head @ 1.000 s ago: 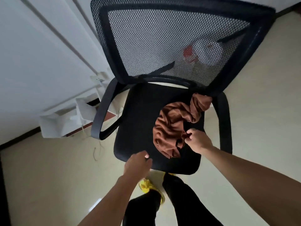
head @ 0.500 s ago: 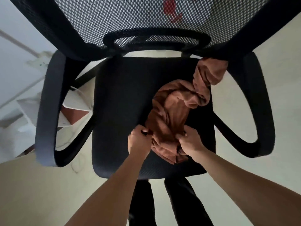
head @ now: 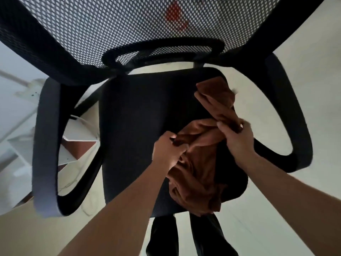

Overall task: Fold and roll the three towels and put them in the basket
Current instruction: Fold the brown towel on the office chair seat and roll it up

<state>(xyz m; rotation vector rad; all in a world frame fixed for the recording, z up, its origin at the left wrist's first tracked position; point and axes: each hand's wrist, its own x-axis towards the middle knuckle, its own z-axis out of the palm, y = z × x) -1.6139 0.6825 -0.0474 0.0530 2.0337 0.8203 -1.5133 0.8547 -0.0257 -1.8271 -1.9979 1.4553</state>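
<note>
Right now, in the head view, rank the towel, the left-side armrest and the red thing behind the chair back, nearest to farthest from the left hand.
1. The towel: gripped by the left hand.
2. The armrest: out to the left.
3. The red thing: beyond the mesh back, ahead.

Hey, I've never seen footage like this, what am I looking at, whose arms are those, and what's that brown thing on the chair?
There is no machine here. The picture comes from a wide-angle camera worn on a person's head, looking down, so the arms are their own. The left hand and the right hand both grip a crumpled brown towel, which lies on the seat of a black office chair with a mesh back. The dark legs at the bottom are the person's. No basket shows.
</note>
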